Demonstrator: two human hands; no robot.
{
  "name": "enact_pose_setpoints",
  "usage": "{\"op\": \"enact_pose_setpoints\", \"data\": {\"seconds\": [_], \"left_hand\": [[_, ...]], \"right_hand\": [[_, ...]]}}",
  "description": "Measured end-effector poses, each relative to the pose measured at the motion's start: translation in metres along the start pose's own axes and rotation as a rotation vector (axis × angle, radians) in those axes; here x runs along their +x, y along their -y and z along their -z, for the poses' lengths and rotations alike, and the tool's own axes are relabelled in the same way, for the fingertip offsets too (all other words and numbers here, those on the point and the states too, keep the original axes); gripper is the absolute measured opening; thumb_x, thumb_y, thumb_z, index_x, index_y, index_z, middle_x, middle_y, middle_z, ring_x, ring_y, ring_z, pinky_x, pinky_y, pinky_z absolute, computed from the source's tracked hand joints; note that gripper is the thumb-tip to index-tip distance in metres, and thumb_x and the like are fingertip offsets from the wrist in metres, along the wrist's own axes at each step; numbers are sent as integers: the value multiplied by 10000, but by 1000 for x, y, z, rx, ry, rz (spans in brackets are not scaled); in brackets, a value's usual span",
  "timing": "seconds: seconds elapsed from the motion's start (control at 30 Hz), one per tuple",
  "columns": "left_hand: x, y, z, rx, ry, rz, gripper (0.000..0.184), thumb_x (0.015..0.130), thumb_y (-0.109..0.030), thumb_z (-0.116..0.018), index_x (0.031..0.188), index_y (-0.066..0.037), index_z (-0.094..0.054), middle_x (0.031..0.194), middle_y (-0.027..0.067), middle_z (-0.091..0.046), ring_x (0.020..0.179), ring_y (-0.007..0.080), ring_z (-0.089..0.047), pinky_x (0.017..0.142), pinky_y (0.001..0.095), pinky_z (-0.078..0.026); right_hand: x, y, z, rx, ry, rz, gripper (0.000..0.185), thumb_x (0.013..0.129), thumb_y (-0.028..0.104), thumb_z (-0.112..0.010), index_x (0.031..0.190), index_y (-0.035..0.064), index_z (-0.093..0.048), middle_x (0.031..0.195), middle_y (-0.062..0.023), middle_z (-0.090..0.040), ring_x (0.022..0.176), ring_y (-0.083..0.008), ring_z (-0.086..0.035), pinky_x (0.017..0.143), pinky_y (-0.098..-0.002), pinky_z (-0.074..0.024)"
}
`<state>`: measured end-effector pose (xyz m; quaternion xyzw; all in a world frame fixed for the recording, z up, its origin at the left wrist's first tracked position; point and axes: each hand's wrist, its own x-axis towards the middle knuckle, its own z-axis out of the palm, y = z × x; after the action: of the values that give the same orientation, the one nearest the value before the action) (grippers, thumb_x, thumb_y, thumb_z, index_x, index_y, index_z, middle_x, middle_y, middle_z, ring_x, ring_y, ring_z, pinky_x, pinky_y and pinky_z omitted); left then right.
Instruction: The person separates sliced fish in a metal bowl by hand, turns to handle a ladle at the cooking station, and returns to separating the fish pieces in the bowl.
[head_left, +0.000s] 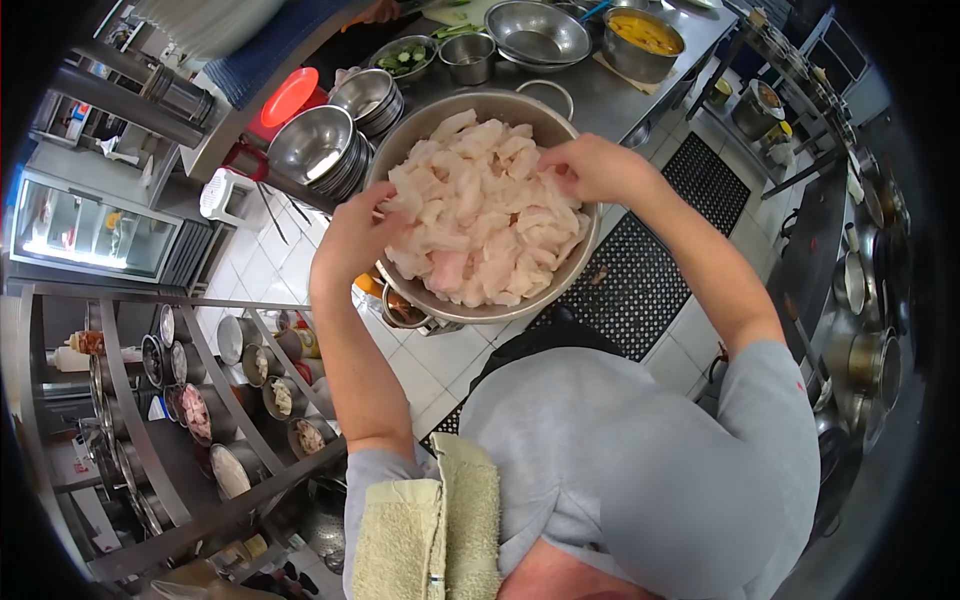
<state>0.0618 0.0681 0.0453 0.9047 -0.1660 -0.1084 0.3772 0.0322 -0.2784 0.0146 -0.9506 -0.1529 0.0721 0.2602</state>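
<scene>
1. At the left of the bench [605, 105], steel bowls [310, 145] sit nested, probably saving room.
2. The left hand [350, 235] reaches over the rim of a wide basin [555, 125], fingers bent against pale meat [480, 215]; I can't tell whether they grip any.
3. Between both hands, the meat lies heaped in the basin, whose high wall likely contains loose pieces.
4. The right hand [592, 168] comes over the opposite rim, fingers at the heap's edge, their grip unclear.
5. Farther right, a pot [645, 45] rests on a tan sheet, perhaps protecting the bench.
</scene>
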Motion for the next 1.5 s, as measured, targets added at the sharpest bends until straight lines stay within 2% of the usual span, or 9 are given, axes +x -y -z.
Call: {"op": "enact_pose_setpoints", "data": {"seconds": [0.17,0.27,0.47,0.53,0.77,0.87,0.97,1.1,1.5], "left_hand": [[9,5,-7,154,118,-8,364,810,-147,-716,1142,-13,-655,894,147,-681,804,225,-661,742,337,-531],[10,3,-6,172,97,-41,345,790,-112,-723,1114,-14,-659,870,123,-668,787,204,-646,739,329,-529],[11,-15,10,86,11,-52,294,794,-49,-706,1080,-1,-664,857,97,-673,770,146,-641,735,287,-531],[18,-25,7,-67,-67,-162,279,801,-38,-699,1075,5,-666,874,88,-690,767,148,-650,739,282,-537],[33,-41,-32,-81,-115,-332,242,844,-37,-693,1079,18,-671,971,102,-722,859,172,-680,808,305,-539],[13,-26,-37,135,51,-311,242,850,-24,-694,1087,24,-686,1049,100,-730,951,191,-692,867,306,-532],[-9,-11,-23,-145,-69,-257,296,828,-41,-722,1123,-26,-706,1130,137,-719,1056,245,-686,947,361,-528],[-9,-8,-30,82,-201,-323,326,794,-28,-712,1120,-14,-698,1210,171,-676,1138,355,-614,1005,418,-476],[13,-15,-53,352,-198,-450,268,762,-162,-726,1009,-59,-711,968,153,-695,904,364,-641,816,449,-505]], "right_hand": [[-4,-10,-30,-154,-232,193,302,770,132,-673,1070,124,-707,749,-129,-666,791,-334,-682,711,-424,-534],[7,-17,-23,-158,-32,28,295,770,116,-657,1064,119,-685,807,-129,-666,761,-328,-663,686,-418,-529],[15,1,27,388,94,-60,267,862,93,-627,1127,107,-661,954,-36,-679,745,-133,-625,629,-282,-540],[23,8,35,559,13,104,285,889,101,-630,1172,111,-660,1002,-1,-685,818,-69,-612,620,-242,-540],[30,17,-16,145,-368,27,304,866,101,-664,1168,76,-693,1018,-155,-723,882,-294,-701,803,-369,-559],[24,25,-25,137,-422,83,307,852,89,-656,1155,76,-702,999,-152,-722,857,-305,-702,787,-383,-563],[17,37,-25,112,-468,112,288,839,50,-661,1122,69,-708,1000,-148,-718,869,-309,-696,792,-392,-558],[23,46,-52,166,-489,301,278,820,5,-672,1088,68,-709,1011,-127,-697,909,-298,-684,797,-386,-550],[9,16,-43,55,-343,319,316,752,-49,-679,1039,78,-715,1069,-79,-630,960,-299,-646,812,-383,-533]]}}
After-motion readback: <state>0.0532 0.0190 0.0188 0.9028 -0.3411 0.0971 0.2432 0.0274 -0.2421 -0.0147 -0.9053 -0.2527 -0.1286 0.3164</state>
